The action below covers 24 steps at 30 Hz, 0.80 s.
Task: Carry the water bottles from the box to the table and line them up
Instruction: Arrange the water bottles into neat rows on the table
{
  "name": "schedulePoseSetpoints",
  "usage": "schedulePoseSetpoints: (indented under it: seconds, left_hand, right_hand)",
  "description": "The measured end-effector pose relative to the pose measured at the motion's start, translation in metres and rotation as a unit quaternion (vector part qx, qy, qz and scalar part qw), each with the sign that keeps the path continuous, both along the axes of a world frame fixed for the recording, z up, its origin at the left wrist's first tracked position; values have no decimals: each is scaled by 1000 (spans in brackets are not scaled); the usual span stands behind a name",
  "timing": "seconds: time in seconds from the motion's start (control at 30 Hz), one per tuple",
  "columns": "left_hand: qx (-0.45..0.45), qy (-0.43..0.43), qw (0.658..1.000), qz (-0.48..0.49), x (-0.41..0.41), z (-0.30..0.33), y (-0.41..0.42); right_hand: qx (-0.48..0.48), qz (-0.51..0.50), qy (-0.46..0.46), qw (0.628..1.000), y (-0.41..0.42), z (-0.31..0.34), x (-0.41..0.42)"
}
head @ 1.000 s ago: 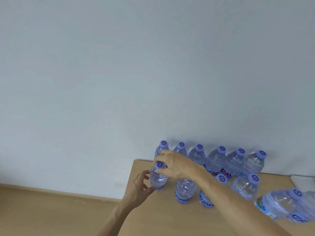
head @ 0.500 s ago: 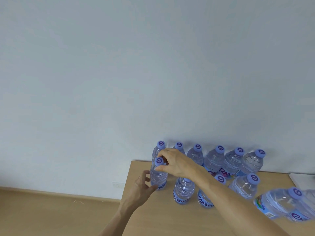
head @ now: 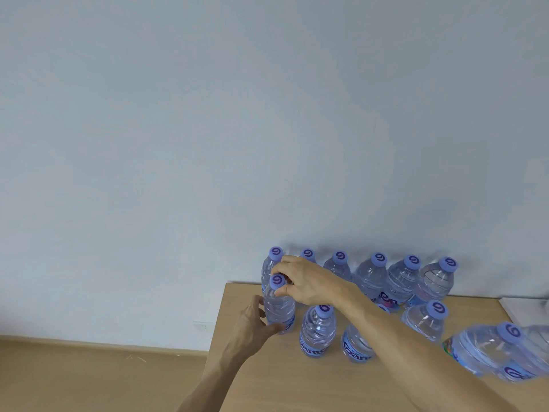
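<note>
Bottles of water stand on the wooden table (head: pixel 267 382) against the pale wall (head: pixel 208 129) — a back row of six with purple caps, and a front row nearer the person. The front-left bottle (head: pixel 279 310) stands upright at the table's left end, just before the back-left bottle (head: pixel 271 263). The right hand (head: pixel 306 282) reaches from 4 o'clock and pinches its cap (head: pixel 277 280) with thumb and fingers. The left hand (head: pixel 252 325) comes from 7 o'clock; its fingers curl round the lower body of the same bottle, thumb at the label. At 3 o'clock from it stand the second front bottle (head: pixel 317 331) and a third bottle (head: pixel 355 346), partly hidden by the forearm. A blurred bottle (head: pixel 487 349) is at the right edge.
</note>
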<state>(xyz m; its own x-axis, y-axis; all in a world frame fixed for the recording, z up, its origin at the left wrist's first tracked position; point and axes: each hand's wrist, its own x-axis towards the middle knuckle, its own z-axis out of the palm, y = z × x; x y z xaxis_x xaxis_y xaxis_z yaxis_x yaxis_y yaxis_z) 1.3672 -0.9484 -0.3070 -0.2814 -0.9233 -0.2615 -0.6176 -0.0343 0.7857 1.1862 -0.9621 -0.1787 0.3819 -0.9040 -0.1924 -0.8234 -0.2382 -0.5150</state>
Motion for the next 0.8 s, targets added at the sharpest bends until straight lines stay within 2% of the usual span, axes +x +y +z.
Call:
schedulePoseSetpoints:
  seconds: [0.27, 0.53, 0.8]
  left_hand:
    - [-16, 9, 1000, -8, 4, 4, 8]
    - [-36, -24, 999, -17, 8, 11, 11]
    - [-35, -65, 996, 48, 11, 5, 29]
  right_hand:
    - [-4, 18, -14, 1000, 3, -4, -9]
    - [-11, 2, -31, 999, 2, -10, -11]
    - [8, -33, -57, 998, 13, 4, -49]
